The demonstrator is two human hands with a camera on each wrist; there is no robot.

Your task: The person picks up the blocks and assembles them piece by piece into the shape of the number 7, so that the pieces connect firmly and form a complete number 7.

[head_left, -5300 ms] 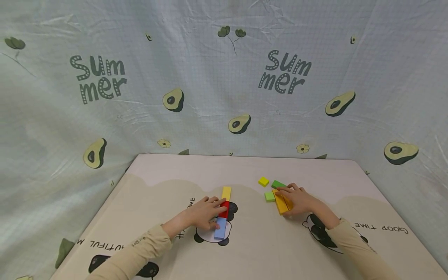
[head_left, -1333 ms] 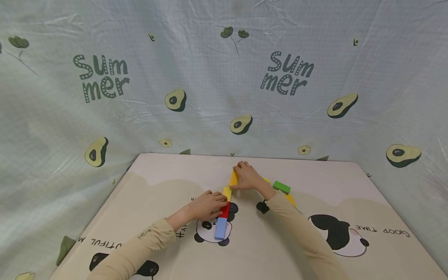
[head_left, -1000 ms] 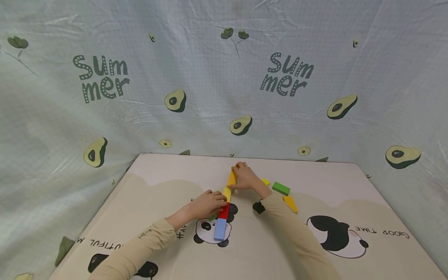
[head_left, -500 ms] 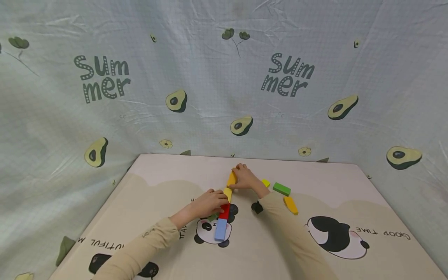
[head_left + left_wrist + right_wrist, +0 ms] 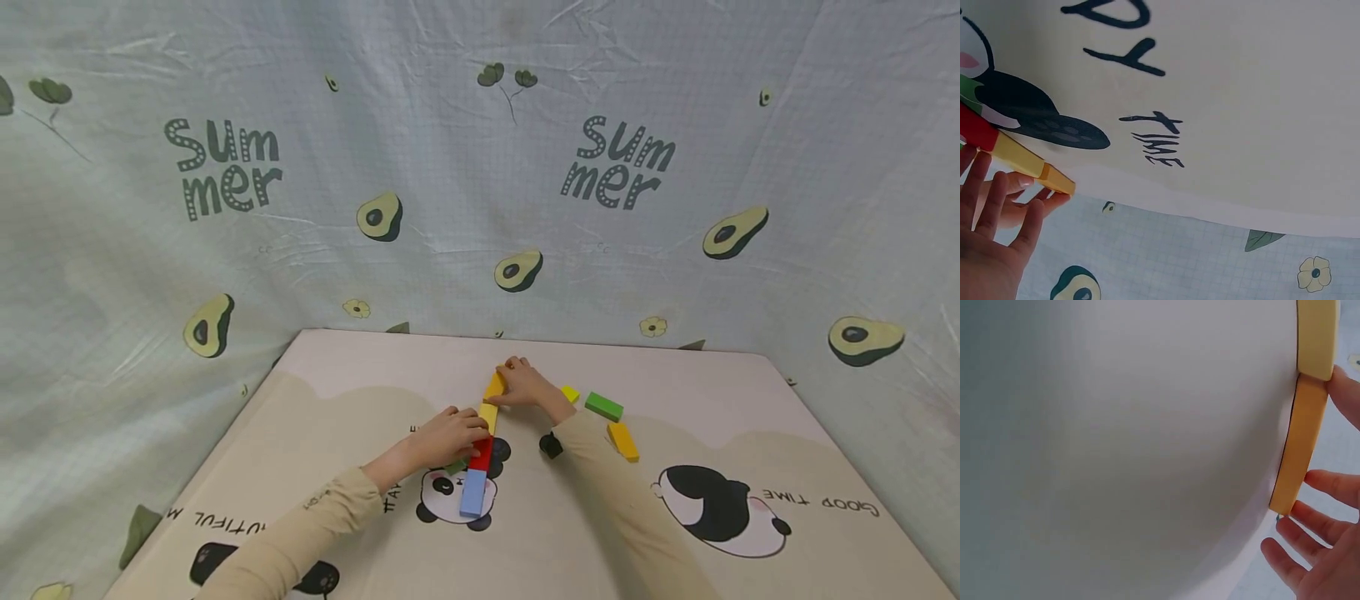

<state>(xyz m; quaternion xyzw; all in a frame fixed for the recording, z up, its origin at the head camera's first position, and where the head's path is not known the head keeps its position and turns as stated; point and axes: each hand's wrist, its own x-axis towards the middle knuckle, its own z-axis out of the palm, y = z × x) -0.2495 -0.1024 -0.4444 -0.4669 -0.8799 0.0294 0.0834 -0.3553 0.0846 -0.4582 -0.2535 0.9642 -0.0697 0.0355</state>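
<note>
A row of toy building blocks runs away from me: a blue block, a red block, a yellow block and an orange block at the far end. My left hand lies beside the row, its fingertips touching the red block; its thumb is hidden. The right hand holds the orange block along its right side, thumb at the near end and fingers toward the far end. In the right wrist view the orange block meets the yellow block end to end.
Right of the right hand lie a bright yellow block, a green block and another orange block. The right forearm covers some of the mat. A printed curtain stands behind the mat's far edge.
My right hand has brought one orange block from the right-hand group to the row's far end. Over the last second it shifts slightly left and nearer. The left hand stays almost in place.
</note>
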